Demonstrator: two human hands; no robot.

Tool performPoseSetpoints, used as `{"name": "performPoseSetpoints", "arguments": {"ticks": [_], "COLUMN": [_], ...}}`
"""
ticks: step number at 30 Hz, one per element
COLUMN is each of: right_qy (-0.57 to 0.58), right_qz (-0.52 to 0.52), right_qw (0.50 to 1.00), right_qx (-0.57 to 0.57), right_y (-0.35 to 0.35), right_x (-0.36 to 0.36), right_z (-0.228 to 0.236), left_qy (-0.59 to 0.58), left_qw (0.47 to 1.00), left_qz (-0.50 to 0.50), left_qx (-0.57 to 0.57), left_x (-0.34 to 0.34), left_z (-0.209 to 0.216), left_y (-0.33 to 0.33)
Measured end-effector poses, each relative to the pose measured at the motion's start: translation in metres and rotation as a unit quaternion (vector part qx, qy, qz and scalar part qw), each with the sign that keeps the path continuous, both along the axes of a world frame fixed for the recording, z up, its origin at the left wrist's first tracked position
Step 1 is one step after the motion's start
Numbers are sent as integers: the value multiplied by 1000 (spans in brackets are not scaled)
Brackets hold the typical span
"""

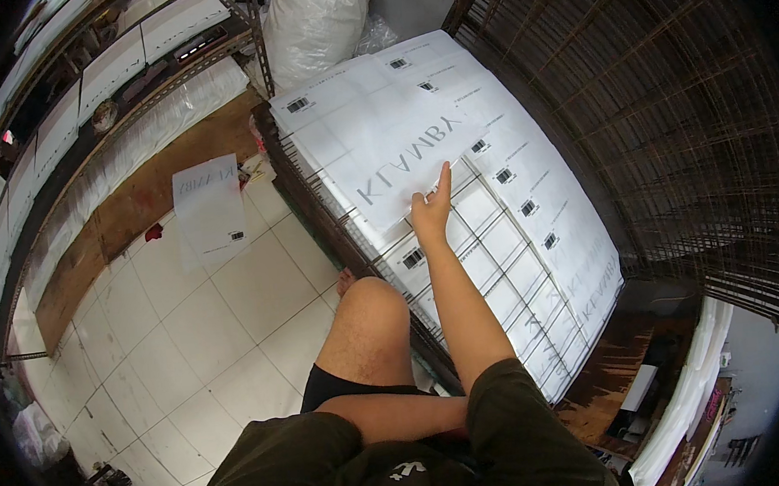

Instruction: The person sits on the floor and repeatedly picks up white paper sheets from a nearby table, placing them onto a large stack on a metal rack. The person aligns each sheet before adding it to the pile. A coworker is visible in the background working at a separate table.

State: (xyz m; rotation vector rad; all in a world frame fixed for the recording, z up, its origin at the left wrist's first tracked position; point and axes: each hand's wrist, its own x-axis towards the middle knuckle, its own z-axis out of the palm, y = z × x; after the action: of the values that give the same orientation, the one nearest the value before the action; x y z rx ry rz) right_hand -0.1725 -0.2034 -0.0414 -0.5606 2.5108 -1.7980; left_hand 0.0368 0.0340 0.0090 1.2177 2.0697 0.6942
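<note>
My right hand point(432, 208) reaches over a wire rack and touches the near edge of a translucent white plastic bag point(391, 134) with dark lettering. Its thumb and index finger are stretched apart, and the other fingers are partly hidden. Several similar flat bags point(519, 157) with small dark printed marks overlap across the rack. Bare wire mesh point(488, 227) shows beside the hand, with pale material below it. My left forearm point(401, 414) crosses low in front of me, and the left hand is hidden behind the right sleeve.
One similar bag point(209, 215) lies on the tiled floor point(240, 299) at left. Shelves point(111, 73) with white panels line the left side. A large stuffed white sack point(311, 32) stands at the back. Stacked wire mesh racks point(659, 89) lean on the right.
</note>
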Motion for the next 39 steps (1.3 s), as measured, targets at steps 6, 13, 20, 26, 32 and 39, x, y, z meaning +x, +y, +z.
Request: {"name": "performPoseSetpoints", "arguments": {"ticks": [6,13,20,26,32,39], "right_qy": [-126,-161,-170,-167,-162,-166], "right_qz": [-5,0,8,14,-11,62], "right_qw": [992,987,985,986,987,984], "right_qx": [-4,4,-7,17,0,-17], "right_y": [14,15,14,13,24,121], "right_x": [-13,-15,-14,-13,-10,57], "right_z": [-19,-30,-35,-41,-38,29], "left_qy": [3,3,2,0,5,-3], "left_qw": [1000,1000,1000,1000,999,998], "left_qz": [-4,-7,-12,-12,-26,-27], "left_qx": [-2,-4,-8,-11,-22,-61], "left_x": [0,0,0,1,8,16], "left_z": [1,1,-1,-3,-4,-12], "left_y": [-1,-1,-1,-1,-1,-16]}}
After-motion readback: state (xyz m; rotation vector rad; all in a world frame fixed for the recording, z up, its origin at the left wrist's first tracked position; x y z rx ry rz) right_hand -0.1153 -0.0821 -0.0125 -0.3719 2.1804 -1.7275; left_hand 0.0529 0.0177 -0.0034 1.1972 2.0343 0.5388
